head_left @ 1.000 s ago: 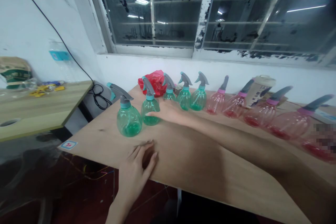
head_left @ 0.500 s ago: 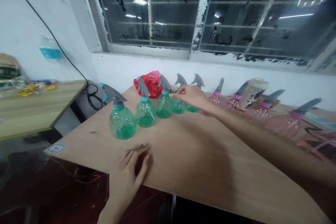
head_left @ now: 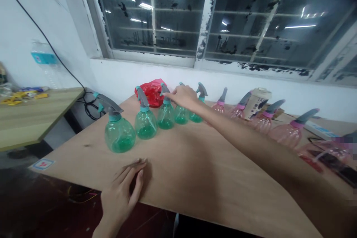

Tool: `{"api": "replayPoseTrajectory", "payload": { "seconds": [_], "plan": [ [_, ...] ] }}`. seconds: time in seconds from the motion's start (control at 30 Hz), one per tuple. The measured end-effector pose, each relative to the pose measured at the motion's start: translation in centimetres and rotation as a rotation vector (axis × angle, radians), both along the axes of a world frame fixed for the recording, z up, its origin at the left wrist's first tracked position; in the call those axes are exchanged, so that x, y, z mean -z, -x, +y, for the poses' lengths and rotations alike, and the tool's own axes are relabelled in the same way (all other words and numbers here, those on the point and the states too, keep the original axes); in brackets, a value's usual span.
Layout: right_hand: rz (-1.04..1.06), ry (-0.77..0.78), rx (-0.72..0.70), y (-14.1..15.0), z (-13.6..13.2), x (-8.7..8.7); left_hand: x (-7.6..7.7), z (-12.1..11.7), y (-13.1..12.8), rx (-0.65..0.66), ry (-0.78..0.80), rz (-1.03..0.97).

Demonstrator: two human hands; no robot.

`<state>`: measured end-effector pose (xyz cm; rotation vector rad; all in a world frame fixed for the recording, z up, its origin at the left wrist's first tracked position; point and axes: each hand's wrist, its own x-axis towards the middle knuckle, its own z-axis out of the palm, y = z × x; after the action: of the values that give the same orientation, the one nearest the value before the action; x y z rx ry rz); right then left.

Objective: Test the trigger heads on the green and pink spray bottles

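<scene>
A curved row of green spray bottles with grey trigger heads stands on the wooden table [head_left: 178,171]. My right hand [head_left: 184,96] reaches over the row. Its fingertips lie at the head of the third green spray bottle [head_left: 166,115]; whether they touch it I cannot tell. This hand partly hides the head of the fourth green spray bottle [head_left: 182,115]. Nearer to me, my left hand [head_left: 121,189] rests open at the table's front edge, holding nothing. Closest to it stands the leftmost green spray bottle [head_left: 119,135], with the second green spray bottle [head_left: 145,124] beside it.
Several pink spray bottles [head_left: 287,134] stand on the right, partly behind my right forearm. Behind them is a printed paper cup [head_left: 255,104]. A red plastic bag [head_left: 153,93] lies at the wall. A second table [head_left: 41,113] with a clear bottle [head_left: 46,61] is at left.
My right hand has moved left, from the fourth green bottle to the head of the third. My left hand stays on the table edge. The view has shifted slightly; the bottles keep their places.
</scene>
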<state>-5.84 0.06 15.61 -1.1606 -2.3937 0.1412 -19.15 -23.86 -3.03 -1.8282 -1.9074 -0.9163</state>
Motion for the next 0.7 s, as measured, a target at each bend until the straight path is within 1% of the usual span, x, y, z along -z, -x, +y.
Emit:
{"api": "replayPoseTrajectory", "payload": {
  "seconds": [0.17, 0.3, 0.53, 0.63, 0.7],
  "plan": [
    [-0.019, -0.037, 0.008, 1.4, 0.2, 0.3, -0.2, -0.1, 0.2, 0.016, 0.008, 0.020],
    [-0.027, -0.039, 0.008, 1.1, -0.4, 0.2, -0.3, -0.1, 0.1, 0.013, 0.005, 0.042],
    [-0.054, -0.015, -0.023, -1.8, -1.4, -0.2, -0.2, 0.0, 0.4, 0.046, -0.005, 0.045],
    [-0.062, -0.010, -0.022, -3.7, -2.2, -0.3, -0.3, -0.1, 0.6, 0.053, 0.021, -0.014],
    [-0.077, -0.010, -0.023, -5.2, -2.9, -0.3, -0.8, 0.0, 0.5, 0.031, 0.047, -0.074]
  ]
}}
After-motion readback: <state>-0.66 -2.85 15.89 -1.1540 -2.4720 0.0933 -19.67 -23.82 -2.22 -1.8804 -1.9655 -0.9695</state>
